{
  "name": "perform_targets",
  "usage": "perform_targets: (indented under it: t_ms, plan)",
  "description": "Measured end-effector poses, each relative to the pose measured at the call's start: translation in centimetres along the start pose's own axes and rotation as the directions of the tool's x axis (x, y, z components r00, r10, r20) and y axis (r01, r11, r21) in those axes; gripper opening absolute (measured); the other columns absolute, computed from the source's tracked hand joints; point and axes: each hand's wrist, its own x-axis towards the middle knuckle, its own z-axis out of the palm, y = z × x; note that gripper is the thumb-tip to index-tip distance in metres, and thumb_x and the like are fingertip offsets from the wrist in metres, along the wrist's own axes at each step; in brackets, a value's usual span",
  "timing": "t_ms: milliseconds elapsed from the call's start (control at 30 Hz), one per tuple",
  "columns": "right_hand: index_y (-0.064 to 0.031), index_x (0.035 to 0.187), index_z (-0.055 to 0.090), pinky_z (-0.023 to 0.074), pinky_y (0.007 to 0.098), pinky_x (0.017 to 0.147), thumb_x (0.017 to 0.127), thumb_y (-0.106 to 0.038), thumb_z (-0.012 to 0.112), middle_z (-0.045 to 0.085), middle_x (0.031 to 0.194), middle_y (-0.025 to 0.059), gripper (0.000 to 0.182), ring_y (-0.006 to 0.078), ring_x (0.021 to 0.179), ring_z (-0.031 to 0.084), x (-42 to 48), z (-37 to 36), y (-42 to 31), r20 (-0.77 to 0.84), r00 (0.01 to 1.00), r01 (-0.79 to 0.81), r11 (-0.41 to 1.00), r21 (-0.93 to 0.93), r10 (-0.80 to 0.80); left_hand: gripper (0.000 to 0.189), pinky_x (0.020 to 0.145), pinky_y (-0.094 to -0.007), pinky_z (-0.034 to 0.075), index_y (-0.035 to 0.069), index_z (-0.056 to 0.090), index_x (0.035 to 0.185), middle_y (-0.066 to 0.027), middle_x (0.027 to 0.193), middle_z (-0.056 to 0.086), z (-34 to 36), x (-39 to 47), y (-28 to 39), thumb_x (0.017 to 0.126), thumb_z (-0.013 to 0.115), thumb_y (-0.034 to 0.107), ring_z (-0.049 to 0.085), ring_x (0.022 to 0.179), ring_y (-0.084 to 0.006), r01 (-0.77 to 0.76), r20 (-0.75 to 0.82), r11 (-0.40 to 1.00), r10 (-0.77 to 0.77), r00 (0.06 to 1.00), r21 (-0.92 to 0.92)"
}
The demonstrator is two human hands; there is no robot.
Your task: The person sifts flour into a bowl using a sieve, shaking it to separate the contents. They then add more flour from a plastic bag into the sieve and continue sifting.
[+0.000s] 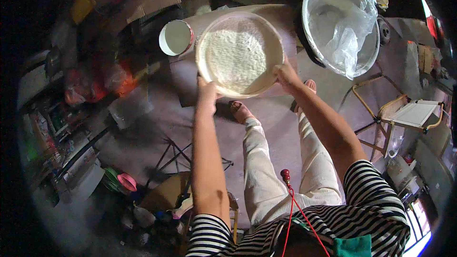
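Observation:
Between my two hands is a round, pale-rimmed sieve or shallow pan (201, 62), held out over a flat sheet or board on the floor (181, 78). A broad heap of off-white, flour-like powder (235, 55) covers most of its bottom. My left hand (207, 87) grips the rim at the near left. At the near right, my right hand (286, 75) clasps the same rim, its thumb on the upper edge. Just left of the sieve stands an open white-walled bucket (175, 38); its pale inside shows, but I cannot tell what it contains.
A large white basin (305, 18) at the far right holds a crumpled clear plastic bag (348, 43). A folding chair (410, 114) stands on the right. Cardboard (155, 1) and orange-red plastic bags (123, 78) clutter the left. Thin dark metal legs (175, 157) stand near my left forearm.

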Motion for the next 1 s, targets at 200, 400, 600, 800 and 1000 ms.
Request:
perform_targets:
  t_ms: [200, 400, 600, 800, 1000]
  plan:
    - [-0.0112, 0.133, 0.037, 0.0489, 0.0341, 0.055, 0.069, 0.001, 0.049, 0.054, 0.090, 0.0103, 0.066, 0.0232, 0.073, 0.057, 1.4, -3.3, -0.3, -0.013, 0.994, -0.105, 0.994, 0.013, 0.105, 0.053, 0.094, -0.0415, 0.044, 0.012, 0.033, 0.136, -0.0031, 0.135, 0.043, 1.3, -2.6, 1.0, 0.093, 0.051, 0.035, 0.038, 0.125, -0.0210, -0.092, 0.151, 0.979, 0.120, 0.981, -0.183]
    - [-0.0107, 0.131, 0.038, 0.0457, 0.0313, 0.050, 0.068, 0.002, 0.049, 0.050, 0.082, 0.0071, 0.065, 0.0203, 0.070, 0.054, 0.8, -1.2, 0.2, -0.080, 0.971, -0.221, 0.974, 0.046, 0.224, 0.051, 0.103, -0.0328, 0.026, 0.020, 0.039, 0.136, 0.0035, 0.141, 0.038, -1.8, 1.0, -2.8, 0.094, 0.037, 0.049, 0.033, 0.129, -0.0145, -0.200, -0.254, 0.868, 0.089, 0.963, -0.454]
    - [-0.0097, 0.132, 0.033, 0.0499, 0.0347, 0.052, 0.068, 0.003, 0.048, 0.050, 0.092, 0.0092, 0.068, 0.0222, 0.073, 0.054, 0.4, -1.3, -0.4, -0.083, 0.980, -0.186, 0.982, -0.025, 0.183, 0.058, 0.106, -0.0360, 0.025, 0.019, 0.044, 0.134, 0.0005, 0.138, 0.044, 2.6, 0.9, -2.1, 0.094, 0.027, 0.058, 0.035, 0.130, -0.0169, -0.080, -0.206, 0.750, -0.076, 0.976, -0.657]
    - [-0.0143, 0.132, 0.035, 0.0482, 0.0317, 0.055, 0.067, 0.003, 0.047, 0.046, 0.090, 0.0067, 0.068, 0.0175, 0.071, 0.050, -0.2, -0.3, -1.7, -0.149, 0.981, -0.122, 0.992, -0.003, 0.121, 0.055, 0.109, -0.0319, 0.015, 0.018, 0.031, 0.141, -0.0014, 0.144, 0.031, 2.5, 1.7, -3.7, 0.096, 0.030, 0.050, 0.024, 0.134, -0.0149, -0.134, -0.075, 0.767, 0.112, 0.991, -0.628]
    - [-0.0168, 0.139, 0.028, 0.0498, 0.0347, 0.058, 0.068, 0.003, 0.047, 0.052, 0.097, 0.0123, 0.076, 0.0234, 0.080, 0.055, -1.1, -1.3, -2.5, -0.168, 0.983, -0.100, 0.989, -0.113, 0.081, 0.061, 0.112, -0.0400, 0.015, 0.014, 0.025, 0.144, -0.0060, 0.150, 0.024, 3.8, 0.5, -1.7, 0.096, 0.030, 0.050, 0.023, 0.137, -0.0210, -0.128, -0.139, 0.767, 0.051, 0.989, -0.629]
